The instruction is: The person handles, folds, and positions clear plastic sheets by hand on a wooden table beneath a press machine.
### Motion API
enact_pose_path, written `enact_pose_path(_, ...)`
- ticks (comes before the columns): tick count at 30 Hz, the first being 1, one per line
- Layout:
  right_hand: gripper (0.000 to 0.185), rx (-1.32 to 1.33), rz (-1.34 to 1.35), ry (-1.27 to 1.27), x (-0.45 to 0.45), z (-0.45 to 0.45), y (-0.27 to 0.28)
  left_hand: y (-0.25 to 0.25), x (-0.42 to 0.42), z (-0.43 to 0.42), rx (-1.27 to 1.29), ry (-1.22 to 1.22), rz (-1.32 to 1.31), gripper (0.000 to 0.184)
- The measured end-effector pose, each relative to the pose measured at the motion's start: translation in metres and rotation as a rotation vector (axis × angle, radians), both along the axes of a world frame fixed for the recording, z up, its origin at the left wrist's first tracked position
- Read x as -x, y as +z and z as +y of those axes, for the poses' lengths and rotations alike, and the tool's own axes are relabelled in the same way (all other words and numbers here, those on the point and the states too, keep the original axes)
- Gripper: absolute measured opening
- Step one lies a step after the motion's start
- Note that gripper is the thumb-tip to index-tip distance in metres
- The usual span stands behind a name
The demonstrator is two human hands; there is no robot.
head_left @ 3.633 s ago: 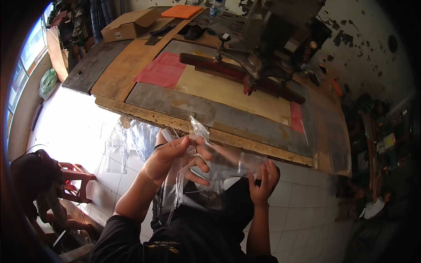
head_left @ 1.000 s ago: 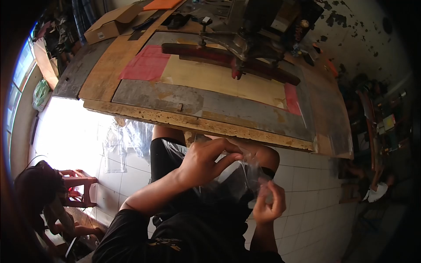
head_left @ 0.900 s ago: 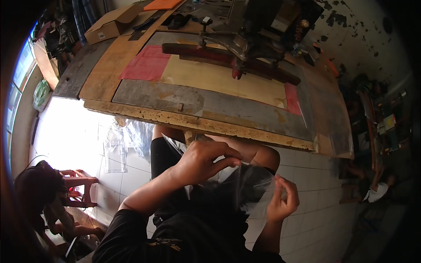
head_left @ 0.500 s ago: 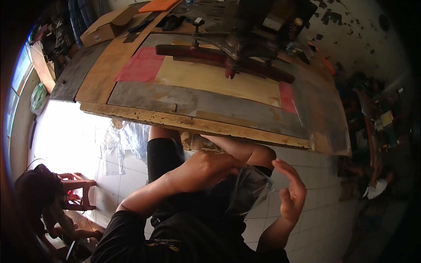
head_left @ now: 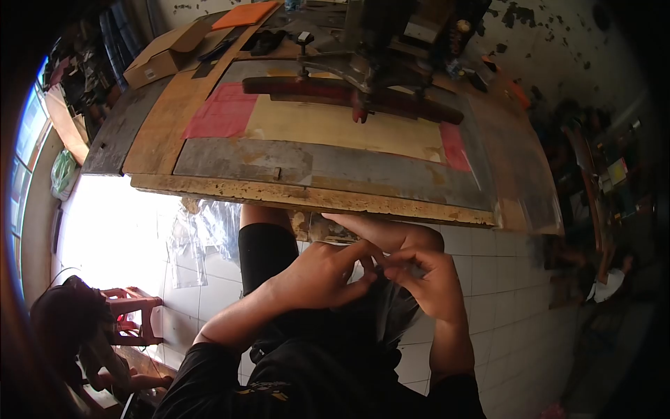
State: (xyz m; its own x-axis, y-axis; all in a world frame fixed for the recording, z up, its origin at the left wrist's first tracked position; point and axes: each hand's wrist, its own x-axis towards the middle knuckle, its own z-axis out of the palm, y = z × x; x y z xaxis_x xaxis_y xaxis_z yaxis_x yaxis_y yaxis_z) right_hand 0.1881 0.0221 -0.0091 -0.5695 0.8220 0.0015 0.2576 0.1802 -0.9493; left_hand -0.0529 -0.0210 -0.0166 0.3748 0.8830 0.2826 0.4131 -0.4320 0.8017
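Left hand point(head_left: 322, 274) and right hand point(head_left: 430, 283) are brought together fingertip to fingertip, each with thumb and finger closed in a pinch on the upper edge of a clear plastic piece point(head_left: 399, 315). Beneath the fingertips, the thin, glossy film is let hang in soft folds, streaked with pale reflections and seen against black cloth; whether it is formed as a bag or a flat sheet cannot be told.

Ahead of both hands, a counter point(head_left: 307, 198) is edged with rough, pitted wood. Beyond that edge, a scuffed grey slab point(head_left: 227, 159) is topped by a smooth yellow sheet point(head_left: 335, 130), flanked by red patches point(head_left: 215, 113). Over the sheet, farther from the hands, a long dark-red bar point(head_left: 413, 109) is carried by a metal bracket point(head_left: 352, 67). Far ahead and to the left of the left hand, a creased cardboard box point(head_left: 155, 61) is placed near a flat orange sheet point(head_left: 244, 14).

Left of the left hand, crinkled clear plastic strips point(head_left: 188, 258) are seen below the counter, with a red stool point(head_left: 138, 305) farther out. Pale square tiles point(head_left: 492, 276) are laid to the right of the right hand.
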Motion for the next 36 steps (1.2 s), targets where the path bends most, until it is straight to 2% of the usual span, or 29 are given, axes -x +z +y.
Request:
enact_pose_path(2,0.016,-0.011,0.0,-0.103,-0.002,-0.001,0.001,-0.002,0.003,0.0,0.019,0.011,0.01,0.032)
enact_pose_path(9,0.014,0.019,0.074,-0.122,-0.005,0.0,0.002,-0.011,0.005,-0.003,0.081,0.008,0.015,0.045)
enact_pose_path(13,0.01,-0.083,0.039,-0.122,-0.004,0.003,0.0,-0.012,0.006,-0.003,0.028,0.014,0.011,0.048)
enact_pose_path(17,0.012,-0.132,0.053,-0.147,-0.005,0.005,-0.007,-0.007,0.007,-0.003,0.123,-0.021,0.041,0.052)
enact_pose_path(28,0.014,-0.012,0.177,-0.139,-0.004,0.008,-0.006,-0.004,0.01,0.0,0.174,-0.074,0.011,0.055)
enact_pose_path(31,0.014,-0.002,0.17,-0.137,-0.006,0.011,-0.006,0.0,0.008,0.0,0.209,-0.033,-0.033,0.05)
enact_pose_path(33,0.014,0.014,0.173,-0.141,-0.007,0.012,-0.007,0.001,0.008,0.002,0.182,-0.009,0.037,0.032)
enact_pose_path(34,0.014,-0.005,0.171,-0.145,-0.008,0.012,-0.008,-0.004,0.008,0.002,0.184,-0.01,0.037,0.032)
enact_pose_path(36,0.014,-0.023,0.169,-0.15,-0.007,0.013,-0.008,-0.017,0.008,0.004,0.156,-0.038,-0.013,0.018)
